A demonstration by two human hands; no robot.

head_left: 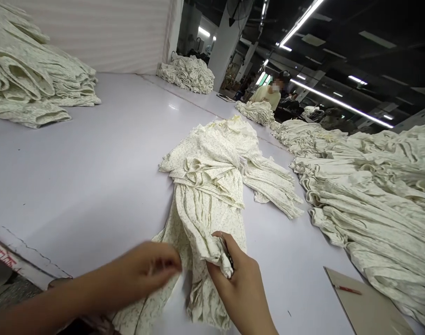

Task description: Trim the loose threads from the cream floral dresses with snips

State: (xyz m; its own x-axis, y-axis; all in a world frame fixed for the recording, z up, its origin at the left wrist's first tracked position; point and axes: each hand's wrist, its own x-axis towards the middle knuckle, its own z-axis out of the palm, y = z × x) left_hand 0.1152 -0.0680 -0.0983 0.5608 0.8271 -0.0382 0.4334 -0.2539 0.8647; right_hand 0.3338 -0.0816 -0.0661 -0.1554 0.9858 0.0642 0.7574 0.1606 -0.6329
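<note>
A cream floral-print garment (pixel 205 204) lies bunched on the white table (pixel 104 158), running from the middle toward me. My right hand (pixel 238 284) is closed on a gathered fold of this garment near its lower end, with a small dark tool tucked under the thumb. My left hand (pixel 146 270) is blurred by motion, its fingers pinched together at the garment's left edge; what they hold, if anything, I cannot make out.
Stacks of the same cream garments sit at the far left (pixel 31 79), at the back (pixel 188 72) and along the right side (pixel 376 186). A brown cardboard sheet (pixel 369 307) with a red pen (pixel 348 289) lies at the lower right. A person (pixel 270 93) sits at the far end.
</note>
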